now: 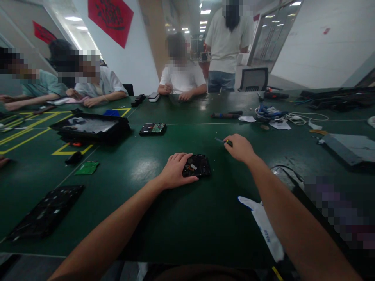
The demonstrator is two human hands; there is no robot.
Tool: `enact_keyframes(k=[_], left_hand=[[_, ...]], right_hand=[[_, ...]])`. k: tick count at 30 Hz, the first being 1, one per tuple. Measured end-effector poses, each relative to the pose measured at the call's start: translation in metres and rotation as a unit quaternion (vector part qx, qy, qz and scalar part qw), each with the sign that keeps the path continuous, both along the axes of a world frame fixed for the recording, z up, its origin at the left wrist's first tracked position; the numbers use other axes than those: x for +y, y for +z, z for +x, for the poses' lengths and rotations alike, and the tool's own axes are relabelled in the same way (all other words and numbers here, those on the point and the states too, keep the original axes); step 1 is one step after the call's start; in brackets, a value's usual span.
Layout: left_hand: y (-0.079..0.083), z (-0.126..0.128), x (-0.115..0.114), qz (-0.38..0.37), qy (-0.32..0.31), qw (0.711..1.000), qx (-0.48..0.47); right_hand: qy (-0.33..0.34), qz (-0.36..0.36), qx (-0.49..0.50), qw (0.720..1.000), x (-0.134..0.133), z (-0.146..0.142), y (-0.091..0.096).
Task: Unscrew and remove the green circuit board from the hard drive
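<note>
My left hand [176, 170] grips the left side of a flat black device with its inner parts showing [200, 166], thumb along the near edge and fingers over the far one. It looks like an opened disk drive and lies flat on the green table [187, 218]. To the right of it, my right hand [240, 147] is closed round a small screwdriver [227, 143] with a dark and yellow handle. The screwdriver's shaft points left, apart from the device. Tiny specks, perhaps screws, lie between the device and my right hand.
Left of me are a black plate-like part [48, 210], a green circuit board [87, 168] and a black tray [93, 127]. A drive with a board [152, 129] sits beyond. A white-blue packet [263, 224] and a grey metal case [348, 148] are right. Several people are across the table.
</note>
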State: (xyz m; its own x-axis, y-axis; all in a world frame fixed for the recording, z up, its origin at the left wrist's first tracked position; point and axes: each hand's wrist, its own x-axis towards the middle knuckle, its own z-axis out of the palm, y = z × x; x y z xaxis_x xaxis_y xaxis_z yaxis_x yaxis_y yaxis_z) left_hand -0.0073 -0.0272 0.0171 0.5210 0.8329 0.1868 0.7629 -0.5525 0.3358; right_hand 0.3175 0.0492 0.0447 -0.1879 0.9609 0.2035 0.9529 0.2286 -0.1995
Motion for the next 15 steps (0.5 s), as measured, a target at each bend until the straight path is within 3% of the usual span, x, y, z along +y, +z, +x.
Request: enact_keyframes(k=[4, 8, 13, 15], left_hand=[[-0.003, 0.024, -0.011, 0.016, 0.008, 1.0, 0.009], [-0.006, 0.045, -0.001, 0.033, 0.018, 0.999, 0.012], [-0.008, 0.063, 0.022, 0.042, 0.013, 0.999, 0.01], [-0.007, 0.072, 0.031, 0.04, 0.009, 0.999, 0.01]], right_hand=[[0.014, -0.015, -0.011, 1.0, -0.004, -0.013, -0.003], [-0.018, 0.007, -0.005, 1.0, -0.004, -0.005, -0.001], [-0.122, 0.029, -0.014, 0.992, 0.003, 0.018, 0.014], [-0.162, -0.006, 0.006, 0.987, 0.007, 0.028, 0.021]])
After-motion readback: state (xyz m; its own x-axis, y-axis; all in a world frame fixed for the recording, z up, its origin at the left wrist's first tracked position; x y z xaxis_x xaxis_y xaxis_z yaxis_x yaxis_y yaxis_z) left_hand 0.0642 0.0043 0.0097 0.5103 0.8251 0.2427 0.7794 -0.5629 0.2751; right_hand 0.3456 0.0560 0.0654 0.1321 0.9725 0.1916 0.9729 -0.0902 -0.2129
